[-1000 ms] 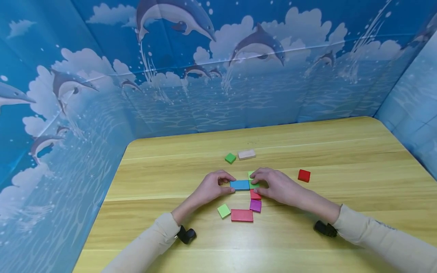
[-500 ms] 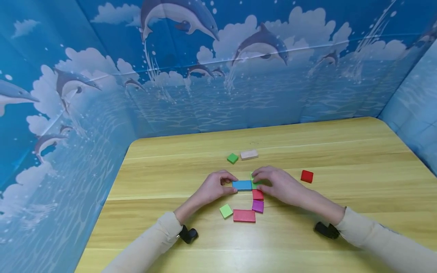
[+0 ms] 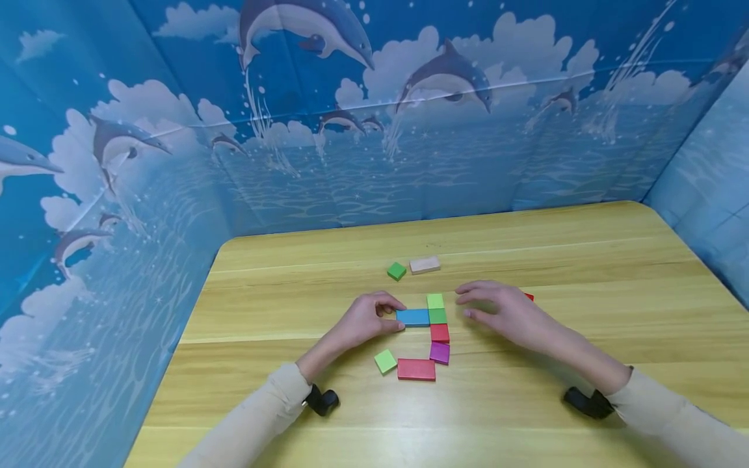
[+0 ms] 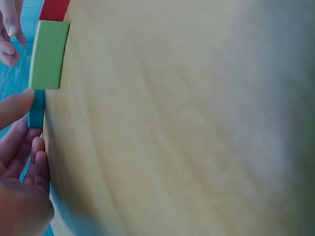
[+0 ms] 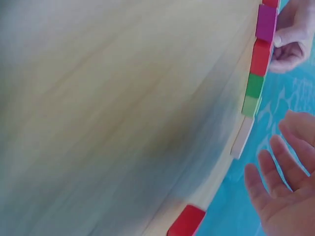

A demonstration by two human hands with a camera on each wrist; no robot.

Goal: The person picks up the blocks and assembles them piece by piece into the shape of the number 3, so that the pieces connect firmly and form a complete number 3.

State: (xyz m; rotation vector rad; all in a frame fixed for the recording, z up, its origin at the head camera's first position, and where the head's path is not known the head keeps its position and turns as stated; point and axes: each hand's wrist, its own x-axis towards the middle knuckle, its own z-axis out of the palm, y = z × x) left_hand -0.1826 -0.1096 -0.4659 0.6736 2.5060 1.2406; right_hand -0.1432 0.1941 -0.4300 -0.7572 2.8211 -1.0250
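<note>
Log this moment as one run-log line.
left hand: pinching blue block | right hand: open, lifted, off the blocks | column: light green block, green, red, purple | surface: wooden table

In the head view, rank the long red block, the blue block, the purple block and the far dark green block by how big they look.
1. long red block, largest.
2. blue block, partly covered by the left hand, so likely closer to the red one.
3. purple block.
4. far dark green block, smallest, though it lies farther from the camera, so unsure.

Bare table (image 3: 585,260) beyond block cluster (image 3: 435,325)
</note>
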